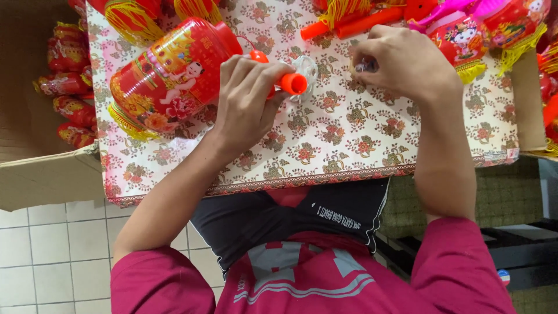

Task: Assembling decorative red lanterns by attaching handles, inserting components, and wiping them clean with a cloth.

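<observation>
Left hand (247, 96) grips the red lantern (168, 75) by its orange handle (288, 83); right hand (401, 61), just beside the handle, pinches something small — can't tell what — a slip could drop it.

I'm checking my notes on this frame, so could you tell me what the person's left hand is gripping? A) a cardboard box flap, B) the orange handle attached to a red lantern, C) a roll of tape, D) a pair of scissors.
B: the left hand is closed around the orange handle joined to the red lantern lying on the floral tabletop.
</observation>
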